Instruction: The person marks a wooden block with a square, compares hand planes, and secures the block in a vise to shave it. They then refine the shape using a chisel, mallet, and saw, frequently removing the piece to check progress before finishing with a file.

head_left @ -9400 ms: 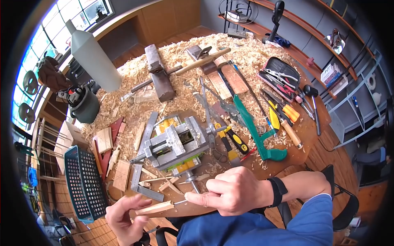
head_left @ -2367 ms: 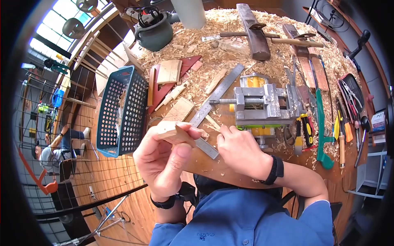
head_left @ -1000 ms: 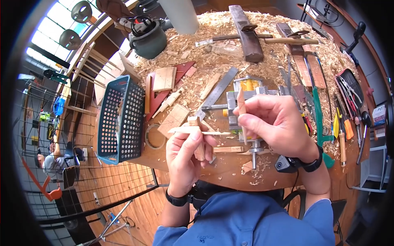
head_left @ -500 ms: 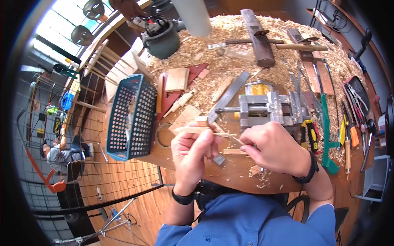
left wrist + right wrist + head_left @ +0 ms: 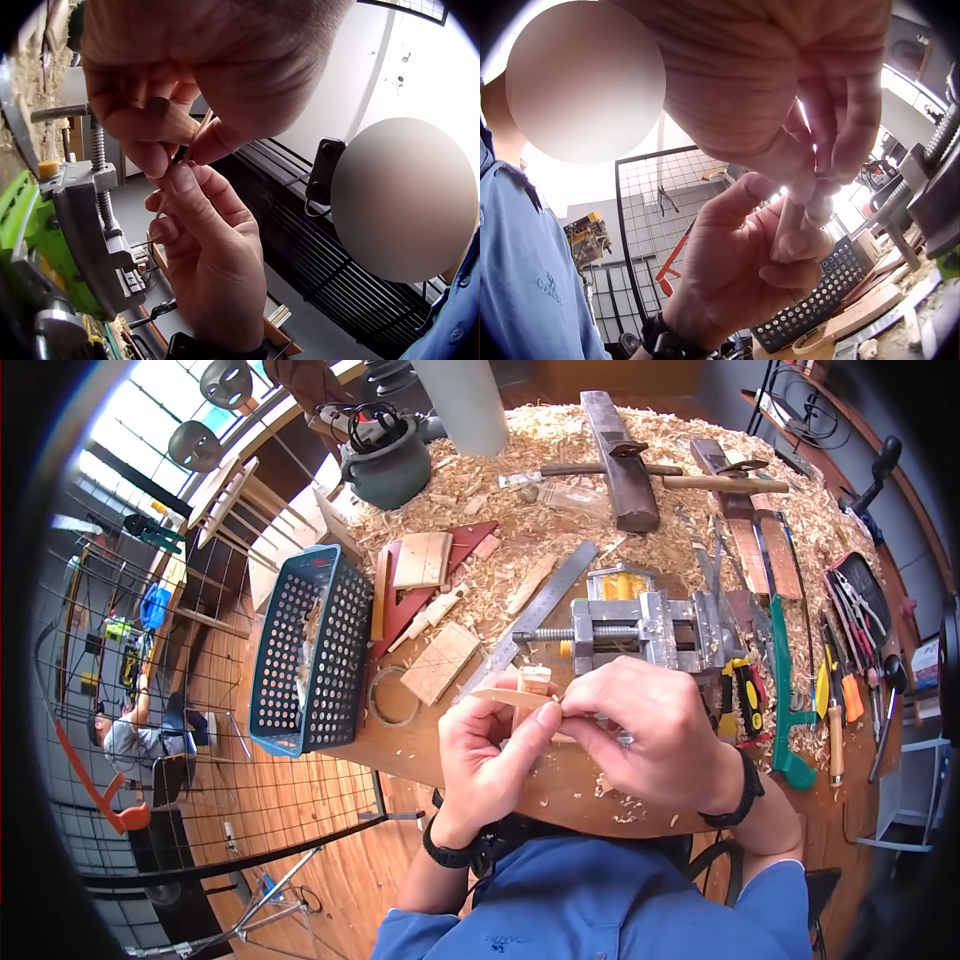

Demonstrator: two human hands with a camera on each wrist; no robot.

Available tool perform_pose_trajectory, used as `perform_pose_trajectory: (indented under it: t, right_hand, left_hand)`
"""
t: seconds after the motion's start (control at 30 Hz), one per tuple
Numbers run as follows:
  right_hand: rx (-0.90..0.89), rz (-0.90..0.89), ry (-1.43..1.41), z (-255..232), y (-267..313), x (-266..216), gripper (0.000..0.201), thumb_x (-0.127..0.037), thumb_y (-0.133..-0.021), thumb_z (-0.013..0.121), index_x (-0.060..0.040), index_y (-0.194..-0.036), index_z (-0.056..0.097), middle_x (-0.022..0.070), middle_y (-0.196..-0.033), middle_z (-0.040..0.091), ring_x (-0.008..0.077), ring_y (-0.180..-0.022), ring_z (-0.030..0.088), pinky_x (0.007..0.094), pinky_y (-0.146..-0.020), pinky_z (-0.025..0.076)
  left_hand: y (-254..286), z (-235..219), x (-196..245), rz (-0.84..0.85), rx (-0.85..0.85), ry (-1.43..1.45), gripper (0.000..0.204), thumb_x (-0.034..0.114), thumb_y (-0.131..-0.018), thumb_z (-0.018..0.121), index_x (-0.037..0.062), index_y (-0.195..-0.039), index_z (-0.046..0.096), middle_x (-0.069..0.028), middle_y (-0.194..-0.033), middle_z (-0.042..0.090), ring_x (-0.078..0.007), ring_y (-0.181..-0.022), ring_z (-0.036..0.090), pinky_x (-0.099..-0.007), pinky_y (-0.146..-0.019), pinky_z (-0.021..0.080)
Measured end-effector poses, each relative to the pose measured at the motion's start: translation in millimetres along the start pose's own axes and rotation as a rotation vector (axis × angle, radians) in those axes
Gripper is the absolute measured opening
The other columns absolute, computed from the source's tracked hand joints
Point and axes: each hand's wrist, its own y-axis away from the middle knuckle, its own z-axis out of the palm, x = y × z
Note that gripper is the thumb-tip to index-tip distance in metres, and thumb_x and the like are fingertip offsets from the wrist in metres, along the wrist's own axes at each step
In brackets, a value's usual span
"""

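Note:
In the head view my left hand grips a small wooden block and a flat, tapered wooden strip lying across it. The thumb presses on the strip. My right hand meets it from the right, thumb and fingertips pinching a thin wooden sliver, mostly hidden by the fingers. Both wrist views show the fingertips of the two hands together. Part of the wood shows between the left fingers in the right wrist view. Just beyond the hands stands a grey metal vise.
A perforated basket stands at the table's left edge. Around the vise lie a steel ruler, a wooden board, a tape-like ring and a green-handled saw. Wood shavings, planes and hand tools cover the back and right.
The right hand has brought the sliver from over the vise leftward to the left hand, where their fingertips now meet. The left hand has tilted the block and strip.

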Motion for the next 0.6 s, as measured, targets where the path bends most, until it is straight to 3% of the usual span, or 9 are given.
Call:
perform_pose_trajectory:
  t: [0.03,0.1,0.17,0.2,0.3,0.37,0.43,0.5,0.6]
  right_hand:
    - [-0.018,0.012,-0.003,0.5,1.3,-0.2,0.019,0.001,-0.083,0.081,-0.003,-0.099,0.071,0.0128,-0.09,0.072,0.0341,-0.082,0.071,0.043,-0.073,0.057]
    - [0.0,-0.007,0.011,-0.3,2.4,1.3,0.021,0.001,-0.082,0.081,-0.004,-0.099,0.07,0.0122,-0.087,0.07,0.0345,-0.078,0.068,0.0443,-0.071,0.056]
    - [0.017,-0.009,0.021,-6.3,2.1,1.6,0.026,0.002,-0.08,0.083,-0.0036,-0.102,0.071,0.0126,-0.089,0.071,0.034,-0.077,0.069,0.0425,-0.07,0.056]
    - [0.016,-0.009,0.021,-12.7,0.9,-1.8,0.026,0.002,-0.08,0.083,-0.0036,-0.102,0.071,0.0126,-0.089,0.071,0.034,-0.077,0.069,0.0425,-0.07,0.056]
    - [-0.052,0.149,-0.146,-29.6,-5.1,-15.7,0.028,0.008,-0.084,0.083,-0.0012,-0.109,0.071,0.013,-0.094,0.075,0.0267,-0.081,0.076,0.0363,-0.075,0.061]
    - [0.19,0.468,-0.703,-30.1,-2.9,-22.7,0.029,0.012,-0.091,0.08,0.0013,-0.116,0.069,0.0148,-0.102,0.078,0.0201,-0.093,0.08,0.0319,-0.084,0.065]
    - [0.171,0.434,-0.755,-35.2,-2.9,-22.3,0.027,0.014,-0.097,0.073,0.0036,-0.12,0.064,0.0159,-0.105,0.078,0.0194,-0.103,0.079,0.0325,-0.092,0.066]
    - [0.271,0.445,-0.912,-31.4,-5.0,-24.9,0.029,0.003,-0.097,0.079,-0.0008,-0.117,0.058,0.017,-0.101,0.077,0.0243,-0.095,0.08,0.0326,-0.079,0.067]
    - [0.261,0.427,-0.982,-26.7,-3.3,-26.3,0.028,0.001,-0.098,0.078,-0.0028,-0.114,0.056,0.0165,-0.1,0.075,0.026,-0.095,0.08,0.0367,-0.082,0.069]
  left_hand:
    - [1.1,-0.8,-1.1,0.019,-0.028,0.017,0.024,0.004,-0.102,0.077,-0.0052,-0.124,0.071,-0.0045,-0.102,0.076,-0.0071,-0.09,0.069,-0.0223,-0.076,0.055]
    - [0.6,-2.0,0.0,0.011,-0.02,-0.015,0.026,0.003,-0.099,0.08,-0.0046,-0.123,0.073,-0.0079,-0.104,0.078,-0.0102,-0.092,0.071,-0.0248,-0.081,0.056]
    - [-3.3,-5.7,-1.0,0.26,-0.094,-0.327,0.027,0.002,-0.095,0.083,-0.0029,-0.12,0.075,-0.0124,-0.108,0.08,-0.0166,-0.095,0.074,-0.0301,-0.084,0.058]
    - [-8.1,-6.7,0.7,0.378,-0.121,-0.379,0.03,0.0,-0.091,0.085,-0.0016,-0.12,0.077,-0.0151,-0.113,0.08,-0.0243,-0.098,0.076,-0.035,-0.087,0.059]
    - [-2.7,-9.5,-3.8,0.331,-0.045,-0.328,0.029,-0.001,-0.091,0.084,-0.0014,-0.12,0.078,-0.0153,-0.116,0.081,-0.0281,-0.106,0.077,-0.0375,-0.093,0.059]
    - [-6.8,-7.2,3.9,0.369,-0.074,-0.339,0.027,-0.001,-0.092,0.082,-0.001,-0.118,0.078,-0.0167,-0.118,0.081,-0.0303,-0.113,0.077,-0.0395,-0.1,0.059]
    - [-7.2,-6.5,3.6,0.385,-0.091,-0.355,0.026,-0.002,-0.092,0.082,-0.0004,-0.118,0.079,-0.0174,-0.119,0.08,-0.0312,-0.116,0.076,-0.041,-0.103,0.058]
    - [-7.2,-6.9,2.6,0.392,-0.106,-0.355,0.027,-0.002,-0.091,0.082,-0.0005,-0.118,0.078,-0.0175,-0.119,0.08,-0.0317,-0.116,0.076,-0.0412,-0.103,0.058]
    - [-7.5,-7.5,5.3,0.418,-0.143,-0.394,0.027,-0.003,-0.091,0.081,-0.0005,-0.118,0.078,-0.0177,-0.117,0.08,-0.0321,-0.113,0.077,-0.0414,-0.101,0.059]
